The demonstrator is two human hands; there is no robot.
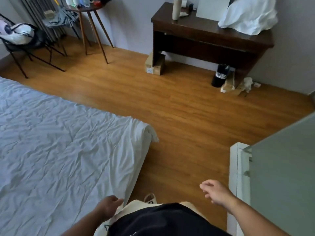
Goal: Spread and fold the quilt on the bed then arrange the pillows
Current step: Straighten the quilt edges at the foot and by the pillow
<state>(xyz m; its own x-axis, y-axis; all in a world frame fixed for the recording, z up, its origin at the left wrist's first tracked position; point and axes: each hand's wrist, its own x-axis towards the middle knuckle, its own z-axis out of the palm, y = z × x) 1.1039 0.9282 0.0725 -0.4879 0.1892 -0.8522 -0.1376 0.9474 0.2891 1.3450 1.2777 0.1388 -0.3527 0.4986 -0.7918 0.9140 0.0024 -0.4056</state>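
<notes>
The left hand point(109, 207) rests at the near edge of the quilt point(68, 150); I cannot tell whether it pinches it. The right hand point(215, 193) hangs loosely curled and empty. The quilt lies spread but wrinkled, hiding the bed beneath. Folding and pillows appear to remain. A white bundle point(247, 16) on the far desk point(196, 29) may be a pillow.
</notes>
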